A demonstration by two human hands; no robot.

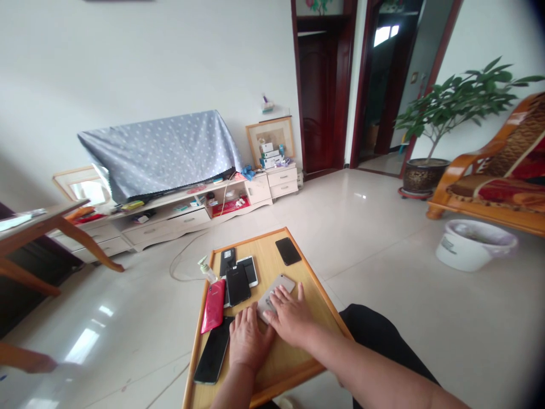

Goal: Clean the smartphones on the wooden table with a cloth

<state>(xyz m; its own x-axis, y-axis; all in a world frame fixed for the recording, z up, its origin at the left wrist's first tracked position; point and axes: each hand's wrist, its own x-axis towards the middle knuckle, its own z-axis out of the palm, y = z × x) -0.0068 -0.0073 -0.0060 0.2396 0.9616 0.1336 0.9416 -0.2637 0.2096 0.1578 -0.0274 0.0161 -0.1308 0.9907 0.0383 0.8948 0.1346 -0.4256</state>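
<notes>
A pale gold smartphone [284, 282] lies back up on a small wooden table [266, 247]. My right hand [289, 315] rests over its back, fingers stretched and thumb apart. At the phone's lower left corner is my left hand [250, 341], its index finger and thumb around that corner; part of the phone is hidden beneath the hands. Left of them lie a red phone [213, 307] and a large black phone [212, 355]. Farther up are a black phone [238, 286] overlapping a white-framed phone [252, 272], and another dark phone [227, 261].
A black phone [288, 251] lies near the table's far right corner. A pump bottle [208, 270] stands by the left rim. Around the table are a white bucket [460, 250], a wooden sofa [464, 170], a potted plant [426, 176] and a low white cabinet [170, 227].
</notes>
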